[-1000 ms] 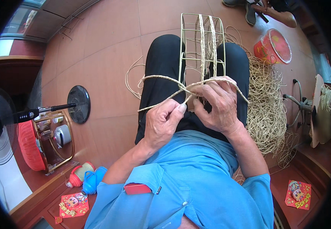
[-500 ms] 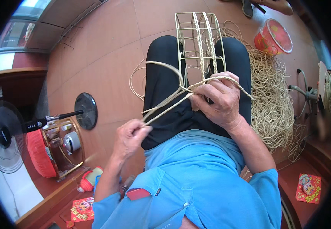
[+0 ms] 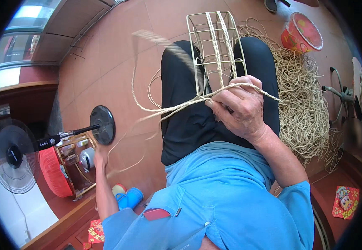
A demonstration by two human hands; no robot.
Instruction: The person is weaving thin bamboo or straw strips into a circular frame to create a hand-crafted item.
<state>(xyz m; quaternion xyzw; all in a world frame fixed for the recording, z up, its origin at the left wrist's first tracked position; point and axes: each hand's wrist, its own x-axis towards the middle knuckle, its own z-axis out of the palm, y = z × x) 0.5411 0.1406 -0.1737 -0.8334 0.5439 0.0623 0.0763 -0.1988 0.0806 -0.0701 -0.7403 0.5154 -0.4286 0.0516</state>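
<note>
Right hand (image 3: 240,103): fingers closed on the cord (image 3: 172,109) at the near end of the wire frame (image 3: 209,63), set between the knees (image 3: 256,49). Left hand (image 3: 101,156) well out left, blurred; can't tell its grip. Best practice: firm right pinch, even pull, no snags. Far-right red bucket (image 3: 290,38): contents unclear. Left-side gold-rimmed rack (image 3: 83,191) holds a silver canister (image 3: 87,159).

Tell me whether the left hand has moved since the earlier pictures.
Yes, leftward: the left hand, earlier right of the fan's black base, now appears just below it.
</note>
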